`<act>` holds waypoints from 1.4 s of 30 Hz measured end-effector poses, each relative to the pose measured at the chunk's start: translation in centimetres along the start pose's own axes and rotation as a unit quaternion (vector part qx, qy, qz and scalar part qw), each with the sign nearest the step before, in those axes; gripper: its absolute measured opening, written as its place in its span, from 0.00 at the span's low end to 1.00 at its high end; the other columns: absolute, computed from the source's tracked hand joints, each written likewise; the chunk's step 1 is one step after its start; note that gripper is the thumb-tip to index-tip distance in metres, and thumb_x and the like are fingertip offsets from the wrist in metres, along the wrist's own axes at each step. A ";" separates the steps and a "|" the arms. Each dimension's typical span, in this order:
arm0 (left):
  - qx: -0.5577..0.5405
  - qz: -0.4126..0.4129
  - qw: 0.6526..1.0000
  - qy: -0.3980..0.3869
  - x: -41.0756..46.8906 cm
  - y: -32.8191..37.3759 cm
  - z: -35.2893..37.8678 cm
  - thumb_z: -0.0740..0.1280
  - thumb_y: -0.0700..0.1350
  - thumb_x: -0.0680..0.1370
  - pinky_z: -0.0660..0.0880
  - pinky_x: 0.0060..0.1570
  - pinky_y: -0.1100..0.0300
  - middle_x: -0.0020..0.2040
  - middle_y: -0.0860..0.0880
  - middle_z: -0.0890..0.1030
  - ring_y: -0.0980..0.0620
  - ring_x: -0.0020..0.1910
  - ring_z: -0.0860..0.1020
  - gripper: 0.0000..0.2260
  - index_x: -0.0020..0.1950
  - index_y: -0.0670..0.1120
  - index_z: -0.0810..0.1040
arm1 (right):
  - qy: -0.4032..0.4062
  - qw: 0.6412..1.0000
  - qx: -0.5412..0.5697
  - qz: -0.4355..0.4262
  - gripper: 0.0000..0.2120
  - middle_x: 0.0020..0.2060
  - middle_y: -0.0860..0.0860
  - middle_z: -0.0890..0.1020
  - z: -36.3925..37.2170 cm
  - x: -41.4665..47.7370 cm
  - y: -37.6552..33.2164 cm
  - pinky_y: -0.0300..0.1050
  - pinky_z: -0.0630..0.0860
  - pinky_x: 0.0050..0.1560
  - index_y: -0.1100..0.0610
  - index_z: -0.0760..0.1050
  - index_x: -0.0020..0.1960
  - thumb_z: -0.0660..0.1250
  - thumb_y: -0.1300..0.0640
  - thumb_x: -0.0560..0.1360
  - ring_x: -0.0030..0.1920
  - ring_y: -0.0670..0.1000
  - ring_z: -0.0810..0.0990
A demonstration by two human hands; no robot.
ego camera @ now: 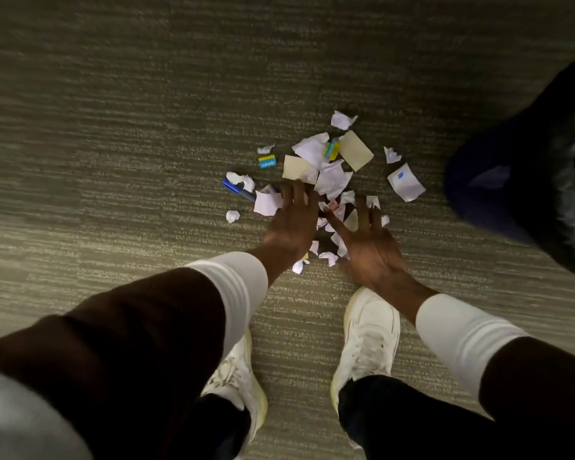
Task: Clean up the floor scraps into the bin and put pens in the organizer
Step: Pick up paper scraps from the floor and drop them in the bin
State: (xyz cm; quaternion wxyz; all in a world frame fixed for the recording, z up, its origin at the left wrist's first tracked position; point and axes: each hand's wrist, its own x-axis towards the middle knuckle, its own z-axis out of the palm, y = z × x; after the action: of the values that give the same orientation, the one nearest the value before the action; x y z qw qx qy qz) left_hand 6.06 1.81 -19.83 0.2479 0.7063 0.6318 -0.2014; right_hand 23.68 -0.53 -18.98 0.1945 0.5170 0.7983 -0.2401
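- Step in hand, by the look of it: gathering the floor scraps, first half of the task, nothing yet binned.
- Left hand [291, 224] at frame centre, fingers spread wide, palm down over the near-left edge of the heap of torn and crumpled white paper scraps [329, 180]; nothing gripped.
- Right hand [367, 247] just right of centre, likewise splayed open and empty, fingertips among the lower scraps.
- Heap spread on the striped grey-green carpet floor [113, 127], centre to upper right of centre, with two tan rectangular paper slips [356, 151] and outliers well apart from the main pile.
- Blue plastic pen [238, 190] lying left of the heap, partly under a crumpled scrap, just beside the left fingertips.
- Dark bag-lined bin [525, 180], probably, at the right edge; organizer not in view.
- Next move likely calling for both palms swept inward to bunch scraps into one scoopable handful, pen kept aside for the organizer.
- Small blue-and-yellow printed label piece [267, 162] upper left of the heap: white lettering present, too blurred to read; a second such piece [332, 149] within the pile, equally unreadable.
- White sneakers [369, 336] at bottom centre, no brand mark legible.
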 end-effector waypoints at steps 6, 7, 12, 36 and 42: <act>-0.039 0.055 0.998 0.016 -1.3 -0.1 1.2 0.60 0.33 0.79 0.77 0.65 0.41 0.74 0.38 0.65 0.36 0.73 0.67 0.26 0.77 0.46 0.66 | -0.002 0.999 0.001 -0.048 0.29 0.72 0.63 0.69 -0.7 1.4 1.1 0.58 0.84 0.43 0.46 0.71 0.76 0.68 0.60 0.76 0.72 0.67 0.70; -0.038 0.068 0.997 0.018 -1.3 -0.3 1.1 0.60 0.33 0.79 0.75 0.66 0.43 0.73 0.39 0.66 0.37 0.72 0.68 0.26 0.77 0.46 0.66 | 0.004 0.999 0.014 -0.045 0.26 0.70 0.62 0.71 -0.8 1.5 1.2 0.60 0.84 0.45 0.49 0.75 0.72 0.69 0.61 0.76 0.70 0.66 0.72; -0.093 0.101 0.990 0.038 -2.5 -1.1 -0.7 0.66 0.29 0.74 0.76 0.62 0.44 0.67 0.39 0.73 0.38 0.65 0.73 0.28 0.74 0.42 0.71 | -0.010 0.999 0.050 0.002 0.25 0.77 0.58 0.67 -1.8 0.6 1.4 0.55 0.74 0.71 0.53 0.71 0.77 0.69 0.56 0.80 0.75 0.61 0.69; -0.450 0.035 0.866 0.216 -14.3 16.6 -25.1 0.77 0.38 0.71 0.63 0.44 0.63 0.49 0.46 0.81 0.52 0.45 0.75 0.10 0.49 0.42 0.80 | 0.346 0.866 0.277 0.229 0.12 0.55 0.61 0.78 -26.0 -19.1 5.1 0.37 0.71 0.52 0.56 0.84 0.53 0.77 0.54 0.71 0.51 0.51 0.79; -0.444 0.064 0.885 0.119 -13.0 23.6 -27.8 0.71 0.37 0.76 0.75 0.57 0.49 0.61 0.39 0.78 0.37 0.58 0.79 0.17 0.65 0.41 0.77 | 0.295 0.854 0.279 0.325 0.18 0.58 0.64 0.80 -27.1 -19.8 11.1 0.48 0.74 0.58 0.57 0.80 0.61 0.72 0.51 0.74 0.59 0.61 0.79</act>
State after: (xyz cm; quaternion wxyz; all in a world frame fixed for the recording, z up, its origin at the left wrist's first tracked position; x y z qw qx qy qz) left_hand 27.16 6.50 12.35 0.4709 0.5800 0.6331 0.2028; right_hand 39.93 4.76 11.98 -0.1357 0.8258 0.5046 -0.2119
